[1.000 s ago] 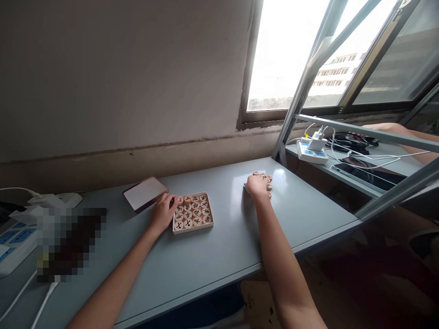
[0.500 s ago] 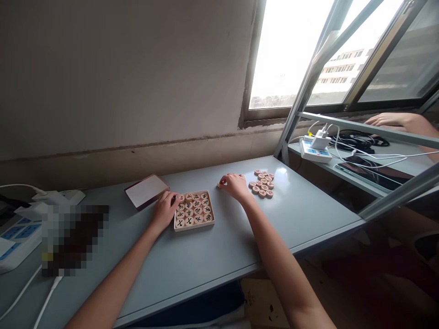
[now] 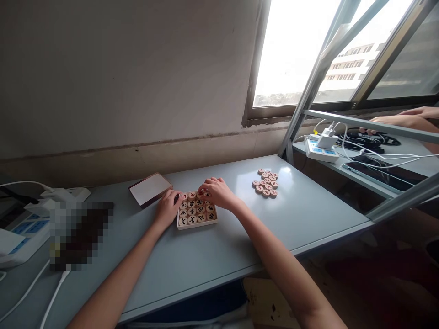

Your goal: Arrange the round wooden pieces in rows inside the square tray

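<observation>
A shallow white box filled with rows of round wooden pieces marked with characters lies on the grey table. At its left edge rests my left hand, with a small dark object at the fingertips. My right hand is over the box's back right part, its fingers pinched at a red-marked piece and covering part of the back row. Several more red-marked pieces lie in a loose cluster to the right. Behind my left hand is a box lid with its white inside up.
On the left are a power strip, white cables and a pixelated dark object. A metal frame rises at the right. Beyond it, a person's arm reaches over a shelf with cables, a power strip and a dark tablet-like device.
My right hand has moved left from the table between box and cluster to the box, and the piece it pinched there has left that spot. The other person's hands have shifted slightly.
</observation>
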`<state>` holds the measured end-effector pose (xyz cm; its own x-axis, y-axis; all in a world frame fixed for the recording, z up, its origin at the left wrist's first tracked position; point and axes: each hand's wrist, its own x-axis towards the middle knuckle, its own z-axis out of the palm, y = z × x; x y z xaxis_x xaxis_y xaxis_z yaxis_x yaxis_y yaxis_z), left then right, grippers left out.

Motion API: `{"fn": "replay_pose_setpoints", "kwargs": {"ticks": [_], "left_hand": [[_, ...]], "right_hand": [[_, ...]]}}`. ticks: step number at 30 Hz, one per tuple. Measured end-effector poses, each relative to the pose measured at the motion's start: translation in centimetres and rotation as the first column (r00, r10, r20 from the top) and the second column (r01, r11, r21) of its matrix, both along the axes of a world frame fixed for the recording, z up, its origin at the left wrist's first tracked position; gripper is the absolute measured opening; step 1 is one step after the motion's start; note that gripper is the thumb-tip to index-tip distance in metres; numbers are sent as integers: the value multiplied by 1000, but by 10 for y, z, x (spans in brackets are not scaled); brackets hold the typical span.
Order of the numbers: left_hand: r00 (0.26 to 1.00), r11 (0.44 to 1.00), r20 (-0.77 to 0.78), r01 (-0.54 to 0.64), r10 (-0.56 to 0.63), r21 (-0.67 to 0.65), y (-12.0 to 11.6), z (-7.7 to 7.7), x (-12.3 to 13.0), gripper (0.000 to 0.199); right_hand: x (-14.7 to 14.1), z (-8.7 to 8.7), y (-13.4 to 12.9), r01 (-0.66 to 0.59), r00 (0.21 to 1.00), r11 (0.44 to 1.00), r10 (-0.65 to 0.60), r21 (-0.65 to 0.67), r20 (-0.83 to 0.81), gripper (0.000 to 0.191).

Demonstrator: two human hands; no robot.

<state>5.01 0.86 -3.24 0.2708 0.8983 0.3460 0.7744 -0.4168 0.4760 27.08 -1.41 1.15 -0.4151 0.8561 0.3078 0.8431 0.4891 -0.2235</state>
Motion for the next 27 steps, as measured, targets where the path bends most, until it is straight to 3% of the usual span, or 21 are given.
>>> {"fn": "replay_pose_setpoints", "kwargs": {"ticks": [24,27], "left_hand": [[1000,1000,10,10,-9,-2,0,0,0,35],[1000,1000,20,6,-6,0,-1,0,0,36]], "right_hand": [[-1,1,-2,-6,1000,1000,6,-1,12,27],[12,7,3,138,990,987,-136,81,-30,28]]}}
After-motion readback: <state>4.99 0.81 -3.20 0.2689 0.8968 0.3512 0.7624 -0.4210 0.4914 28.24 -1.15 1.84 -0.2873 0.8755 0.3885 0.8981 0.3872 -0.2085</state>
